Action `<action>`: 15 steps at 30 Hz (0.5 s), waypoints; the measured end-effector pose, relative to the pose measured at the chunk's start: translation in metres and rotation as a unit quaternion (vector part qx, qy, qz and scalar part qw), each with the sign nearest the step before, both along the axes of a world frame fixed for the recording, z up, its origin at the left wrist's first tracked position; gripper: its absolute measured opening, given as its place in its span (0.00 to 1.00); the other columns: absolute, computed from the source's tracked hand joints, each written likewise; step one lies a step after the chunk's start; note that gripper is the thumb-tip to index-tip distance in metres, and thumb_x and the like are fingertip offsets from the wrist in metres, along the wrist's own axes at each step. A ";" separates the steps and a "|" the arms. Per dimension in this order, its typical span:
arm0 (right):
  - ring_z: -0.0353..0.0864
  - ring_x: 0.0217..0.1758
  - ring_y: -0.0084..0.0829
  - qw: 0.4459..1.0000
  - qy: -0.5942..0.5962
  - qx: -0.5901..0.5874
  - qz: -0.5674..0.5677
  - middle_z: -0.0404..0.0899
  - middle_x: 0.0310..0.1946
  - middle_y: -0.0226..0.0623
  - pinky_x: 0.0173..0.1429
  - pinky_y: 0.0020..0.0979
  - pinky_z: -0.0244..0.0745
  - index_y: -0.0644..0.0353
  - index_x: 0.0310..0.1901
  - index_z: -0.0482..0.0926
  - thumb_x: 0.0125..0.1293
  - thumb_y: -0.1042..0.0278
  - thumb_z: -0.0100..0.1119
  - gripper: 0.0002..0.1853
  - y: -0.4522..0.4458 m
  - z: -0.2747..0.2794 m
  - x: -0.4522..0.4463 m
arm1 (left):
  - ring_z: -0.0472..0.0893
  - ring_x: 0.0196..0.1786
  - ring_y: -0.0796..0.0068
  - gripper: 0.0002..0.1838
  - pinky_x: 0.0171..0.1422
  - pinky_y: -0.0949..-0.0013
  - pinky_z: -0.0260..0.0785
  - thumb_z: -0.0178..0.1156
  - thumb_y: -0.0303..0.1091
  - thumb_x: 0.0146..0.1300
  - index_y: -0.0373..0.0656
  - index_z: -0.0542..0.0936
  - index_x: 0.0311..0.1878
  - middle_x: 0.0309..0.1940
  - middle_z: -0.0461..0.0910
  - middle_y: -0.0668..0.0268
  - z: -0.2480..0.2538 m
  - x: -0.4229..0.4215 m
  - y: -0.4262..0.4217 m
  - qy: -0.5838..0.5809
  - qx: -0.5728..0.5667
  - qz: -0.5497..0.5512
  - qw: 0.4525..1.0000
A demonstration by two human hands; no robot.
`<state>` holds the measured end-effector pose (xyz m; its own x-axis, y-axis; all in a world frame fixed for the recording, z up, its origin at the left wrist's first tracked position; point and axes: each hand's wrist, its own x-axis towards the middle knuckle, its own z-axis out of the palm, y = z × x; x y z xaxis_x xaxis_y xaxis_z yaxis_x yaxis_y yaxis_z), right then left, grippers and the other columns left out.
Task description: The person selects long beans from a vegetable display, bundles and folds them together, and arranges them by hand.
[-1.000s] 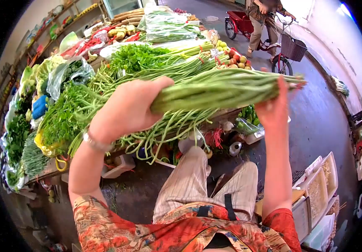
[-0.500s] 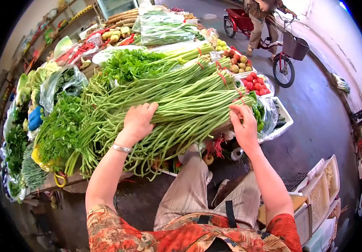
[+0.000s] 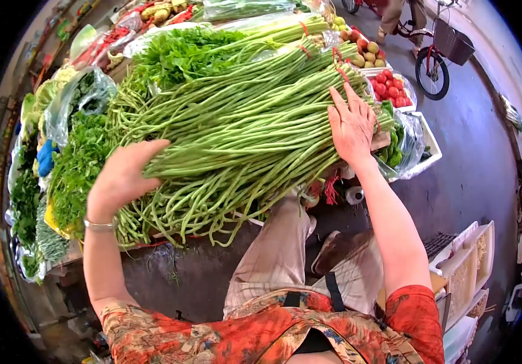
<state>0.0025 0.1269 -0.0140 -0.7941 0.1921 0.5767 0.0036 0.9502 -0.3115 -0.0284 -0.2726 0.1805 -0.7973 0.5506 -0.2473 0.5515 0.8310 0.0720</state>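
Observation:
Long green yard-long beans (image 3: pixel 243 142) lie heaped across the stall, their gathered ends tied with red bands at the right. My right hand (image 3: pixel 353 132) rests flat with fingers stretched over those tied ends. At the loose left ends, my left hand (image 3: pixel 121 176) is cupped with thumb and fingers apart, beans lying in the gap between them. A silver bracelet (image 3: pixel 100 225) circles the left wrist. Leafy greens (image 3: pixel 82 176) lie left of that hand, and a leafy bunch of celery (image 3: pixel 188 57) lies behind the beans.
Tomatoes (image 3: pixel 391 88) in a white box and green peppers (image 3: pixel 392 142) stand at the right. A bag of dark greens (image 3: pixel 85 97) sits at the left. Trays (image 3: pixel 470 267) stand low at the right. Beyond is a person with a red tricycle (image 3: pixel 432 67).
My left hand has moved left, to the loose bean ends. My right hand has opened from bent fingers and now lies flat on the tied ends. The view has tilted downward.

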 end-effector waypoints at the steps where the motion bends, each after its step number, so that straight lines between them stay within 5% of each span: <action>1: 0.64 0.70 0.43 1.000 -0.004 0.000 -0.001 0.65 0.70 0.41 0.74 0.46 0.52 0.47 0.66 0.74 0.72 0.54 0.50 0.24 0.000 0.000 -0.001 | 0.77 0.60 0.57 0.40 0.69 0.60 0.66 0.70 0.25 0.44 0.46 0.73 0.67 0.57 0.79 0.57 0.007 -0.002 0.003 0.055 -0.028 -0.010 0.998; 6: 0.64 0.70 0.41 1.000 0.003 0.010 -0.019 0.65 0.70 0.39 0.74 0.45 0.52 0.45 0.66 0.74 0.72 0.53 0.50 0.23 -0.001 -0.003 -0.003 | 0.77 0.59 0.58 0.40 0.67 0.59 0.65 0.73 0.28 0.45 0.45 0.73 0.66 0.55 0.79 0.57 0.037 0.009 0.060 0.135 -0.005 -0.091 0.987; 8: 0.64 0.70 0.41 1.000 0.006 0.011 -0.018 0.65 0.70 0.39 0.74 0.45 0.52 0.45 0.66 0.74 0.72 0.52 0.49 0.23 0.000 -0.004 -0.001 | 0.76 0.58 0.56 0.33 0.65 0.58 0.66 0.69 0.31 0.52 0.44 0.74 0.65 0.54 0.79 0.57 0.025 0.006 0.086 0.023 0.110 -0.166 0.980; 15: 0.63 0.72 0.41 1.000 -0.002 0.003 -0.019 0.65 0.71 0.39 0.76 0.45 0.50 0.45 0.67 0.74 0.72 0.53 0.49 0.23 -0.002 -0.003 0.000 | 0.77 0.54 0.54 0.19 0.63 0.56 0.69 0.57 0.33 0.66 0.39 0.74 0.60 0.47 0.79 0.52 -0.041 -0.077 0.139 0.190 0.098 -0.185 0.959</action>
